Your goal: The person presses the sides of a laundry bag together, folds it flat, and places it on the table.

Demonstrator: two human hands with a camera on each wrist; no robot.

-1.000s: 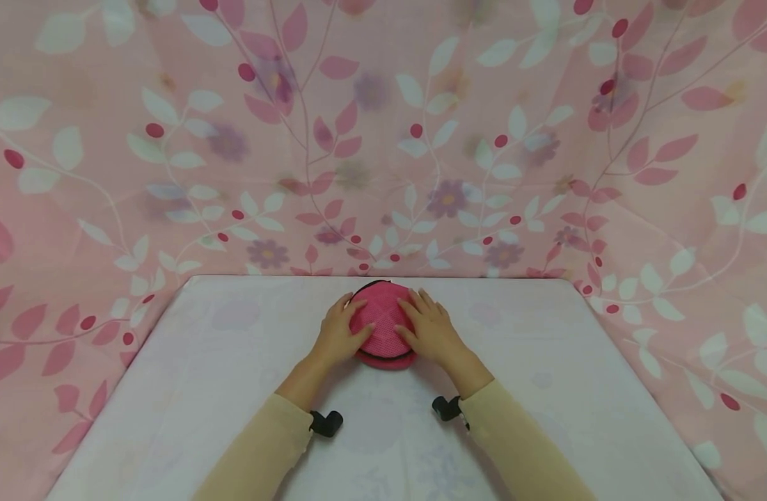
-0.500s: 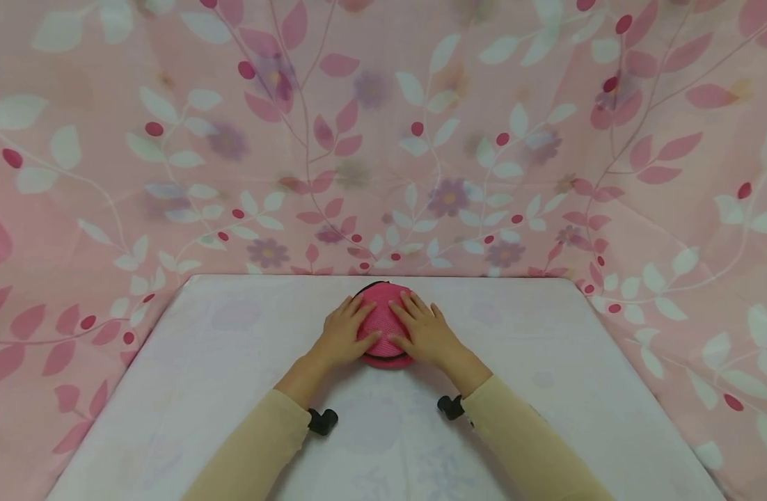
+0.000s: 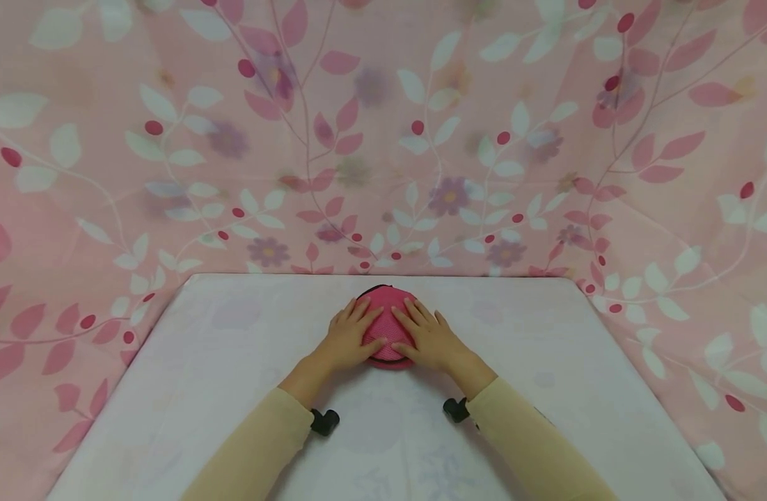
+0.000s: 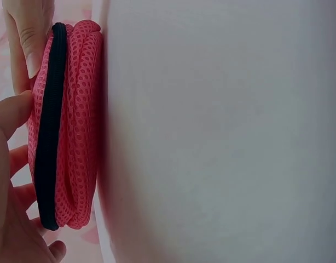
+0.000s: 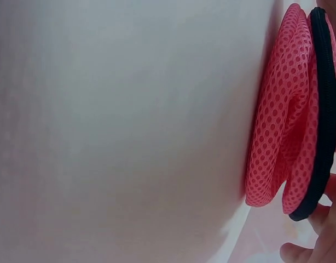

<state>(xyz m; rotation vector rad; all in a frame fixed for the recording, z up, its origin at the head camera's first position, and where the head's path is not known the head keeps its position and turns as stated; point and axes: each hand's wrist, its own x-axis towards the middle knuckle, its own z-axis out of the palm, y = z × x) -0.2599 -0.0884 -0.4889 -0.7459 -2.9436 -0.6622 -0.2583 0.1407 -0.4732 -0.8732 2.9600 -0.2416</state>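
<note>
A pink mesh laundry bag (image 3: 386,296) lies squashed low and round near the table's far edge. Its black zip (image 4: 51,131) runs round the upper part, over folded layers of mesh in the left wrist view. My left hand (image 3: 348,339) rests on the left of it, fingers spread over the top and thumb toward the near side. From the other side my right hand (image 3: 435,341) lies on it the same way, with spread fingers. In the right wrist view, the side of the bag (image 5: 277,120) sags between table and zip.
The white table (image 3: 246,348) ends just behind the bag. A pink flowered curtain (image 3: 383,139) hangs behind and along both sides. Small black wrist cameras (image 3: 325,422) stick out below the sleeves.
Both hands have slid slightly further inward over the top of the bag, fingertips closer together. The bag has shifted a little to the right and looks slightly narrower.
</note>
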